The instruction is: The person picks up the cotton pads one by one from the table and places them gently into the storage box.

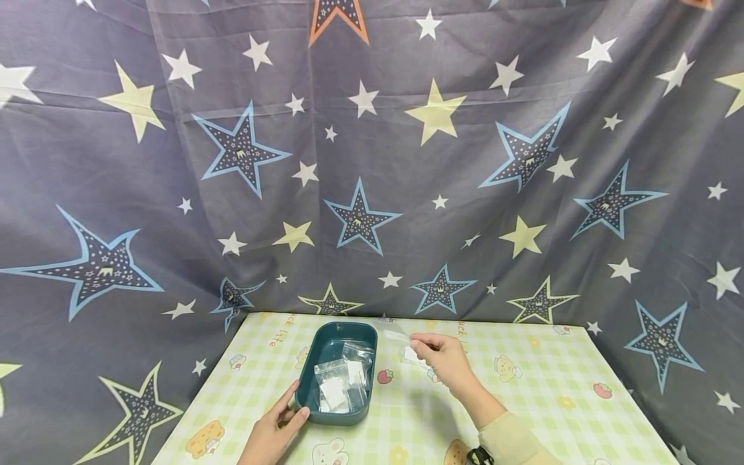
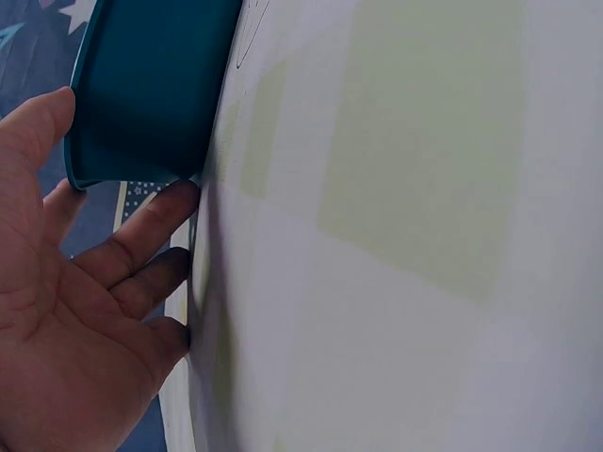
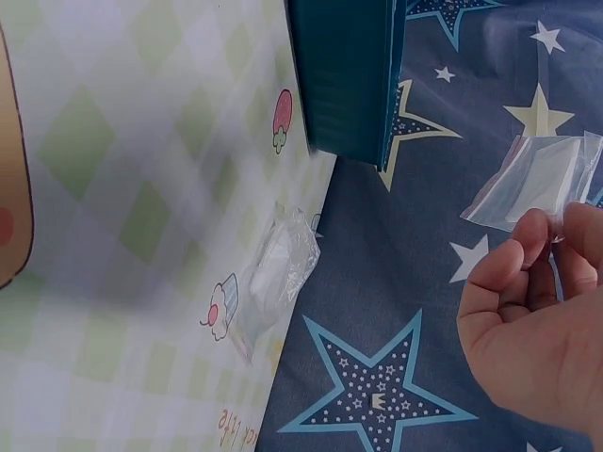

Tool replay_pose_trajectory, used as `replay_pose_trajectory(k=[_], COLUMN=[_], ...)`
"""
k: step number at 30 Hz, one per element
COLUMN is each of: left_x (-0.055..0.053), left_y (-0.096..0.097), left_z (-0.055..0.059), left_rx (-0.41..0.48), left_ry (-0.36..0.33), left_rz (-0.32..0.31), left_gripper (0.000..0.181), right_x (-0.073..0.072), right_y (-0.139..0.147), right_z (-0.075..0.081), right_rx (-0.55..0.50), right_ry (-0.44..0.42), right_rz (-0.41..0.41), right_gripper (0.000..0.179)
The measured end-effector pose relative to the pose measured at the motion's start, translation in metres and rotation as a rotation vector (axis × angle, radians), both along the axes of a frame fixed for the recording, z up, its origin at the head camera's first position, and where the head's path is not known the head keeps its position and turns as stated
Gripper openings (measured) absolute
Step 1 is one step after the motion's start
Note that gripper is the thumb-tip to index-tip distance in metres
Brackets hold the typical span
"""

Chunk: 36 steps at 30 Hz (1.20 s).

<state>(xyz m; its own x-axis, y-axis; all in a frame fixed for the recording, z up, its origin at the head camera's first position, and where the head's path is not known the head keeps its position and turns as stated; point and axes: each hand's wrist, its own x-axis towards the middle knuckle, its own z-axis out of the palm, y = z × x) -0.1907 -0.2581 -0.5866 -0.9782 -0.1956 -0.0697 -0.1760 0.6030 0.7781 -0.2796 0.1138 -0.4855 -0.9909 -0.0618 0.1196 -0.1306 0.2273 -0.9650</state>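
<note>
My left hand [image 1: 273, 429] is at the near left corner of a deep teal plastic bin [image 1: 340, 418]. Its thumb and fingers, mostly straight, touch the outside walls and rim there. Several small clear zip bags [image 1: 334, 387] with white contents lie inside the bin. To the right, my right hand [image 1: 446, 365] pinches another small clear zip bag [image 3: 542, 179] between thumb and fingertips, raised above the table. A flat white piece shows through its plastic. Below that hand, one more clear bag [image 3: 278, 268] with something white in it lies on the table.
The table has a green-and-white checked cloth [image 1: 558, 413] printed with cartoon food and animals. A dark curtain [image 1: 372, 161] with stars hangs right behind its far edge. A dark band [image 1: 480, 456] is around the right wrist, at the sleeve [image 1: 514, 439].
</note>
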Motion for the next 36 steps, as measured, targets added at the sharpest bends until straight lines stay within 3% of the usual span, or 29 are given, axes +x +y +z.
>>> replay_pose_trajectory(k=[29, 36], left_x=[0.003, 0.004], left_y=[0.0, 0.0], left_z=[0.005, 0.005], left_rx=[0.013, 0.02], left_ry=[-0.005, 0.006], left_rz=[-0.017, -0.019], left_gripper=[0.076, 0.075], right_x=[0.01, 0.013], right_y=[-0.052, -0.063], right_z=[-0.01, -0.013], right_rx=[0.055, 0.035], right_ry=[0.075, 0.041], right_rz=[0.203, 0.268], right_gripper=[0.022, 0.026])
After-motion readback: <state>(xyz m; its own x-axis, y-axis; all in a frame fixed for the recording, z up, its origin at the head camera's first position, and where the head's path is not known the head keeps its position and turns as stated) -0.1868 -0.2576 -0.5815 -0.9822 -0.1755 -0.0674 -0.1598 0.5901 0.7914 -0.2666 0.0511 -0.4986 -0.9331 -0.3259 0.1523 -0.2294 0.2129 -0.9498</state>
